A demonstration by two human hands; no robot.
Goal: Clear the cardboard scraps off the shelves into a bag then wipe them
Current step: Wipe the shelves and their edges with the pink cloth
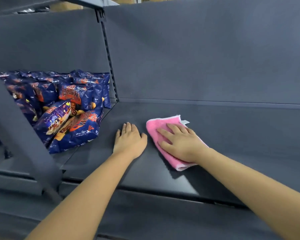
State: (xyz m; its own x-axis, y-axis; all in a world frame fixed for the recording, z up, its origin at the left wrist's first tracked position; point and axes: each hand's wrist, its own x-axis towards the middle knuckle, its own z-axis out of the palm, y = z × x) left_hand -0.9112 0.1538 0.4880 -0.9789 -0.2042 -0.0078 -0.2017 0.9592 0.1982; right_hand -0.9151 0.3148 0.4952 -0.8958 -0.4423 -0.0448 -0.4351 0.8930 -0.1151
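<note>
A fluffy pink cloth (164,137), folded up with a pale edge and a little white tag poking out the far corner, lies on the dark grey metal shelf (232,129), smooth and matte. The right hand (182,144) is pressing it flat, fingers straight and spread. The left hand (129,139) rests palm-down on the bare shelf just beside the cloth, fingers straight too. Off to the left, past a slotted upright post (109,58), there's a heap of shiny blue and orange snack bags (62,108); the print's too blurry to read. Cardboard boxes (66,5) peek over the top.
</note>
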